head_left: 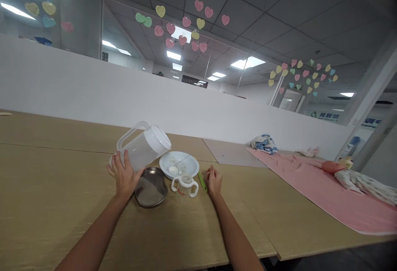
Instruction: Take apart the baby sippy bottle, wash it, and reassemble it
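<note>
My left hand [124, 174] grips the body of a clear plastic pitcher [142, 145] with a white lid and handle, tilted to the right above a kidney-shaped steel tray [151, 188]. Just right of the tray stands a small clear baby bottle with two handles [185, 185], open at the top. Behind it a white plate [180, 164] holds small white and clear bottle parts. My right hand [213, 181] rests on the table with fingers curled, beside a thin green stick [202, 181].
The wooden table [62, 205] runs to a white partition wall behind. A pink cloth [310, 184] covers the right side, with a doll [350, 174] lying on it and a blue-white bundle of fabric [264, 143] at its far end.
</note>
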`<state>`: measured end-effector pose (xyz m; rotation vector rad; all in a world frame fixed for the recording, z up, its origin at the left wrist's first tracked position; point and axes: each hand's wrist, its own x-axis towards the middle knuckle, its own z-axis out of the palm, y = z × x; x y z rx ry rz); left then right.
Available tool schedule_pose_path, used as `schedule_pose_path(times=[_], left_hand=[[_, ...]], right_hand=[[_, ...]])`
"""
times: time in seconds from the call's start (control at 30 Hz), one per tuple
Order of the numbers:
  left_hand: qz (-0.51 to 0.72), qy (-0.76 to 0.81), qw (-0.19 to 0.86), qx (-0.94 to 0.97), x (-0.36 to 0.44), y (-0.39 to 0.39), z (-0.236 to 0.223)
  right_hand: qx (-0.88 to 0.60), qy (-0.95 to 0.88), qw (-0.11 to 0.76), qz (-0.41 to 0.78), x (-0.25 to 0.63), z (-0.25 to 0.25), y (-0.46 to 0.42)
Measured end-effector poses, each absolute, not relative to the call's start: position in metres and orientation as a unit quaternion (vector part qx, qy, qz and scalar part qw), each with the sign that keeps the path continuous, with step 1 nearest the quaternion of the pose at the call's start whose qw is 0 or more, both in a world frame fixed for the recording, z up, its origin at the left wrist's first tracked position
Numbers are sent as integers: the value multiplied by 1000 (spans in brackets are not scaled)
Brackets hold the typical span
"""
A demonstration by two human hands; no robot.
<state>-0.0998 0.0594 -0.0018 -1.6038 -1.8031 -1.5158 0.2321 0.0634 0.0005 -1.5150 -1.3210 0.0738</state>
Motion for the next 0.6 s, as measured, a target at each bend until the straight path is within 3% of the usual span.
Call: schedule_pose_path(times=[0.3, 0.6], left_hand=[[-520, -621, 165, -564, -98, 59, 0], [-539, -600, 157, -570, -97, 55, 5]], right_hand=[[-340, -816, 416, -211, 192, 22, 26], [-350, -834, 380, -191, 175, 4, 30]])
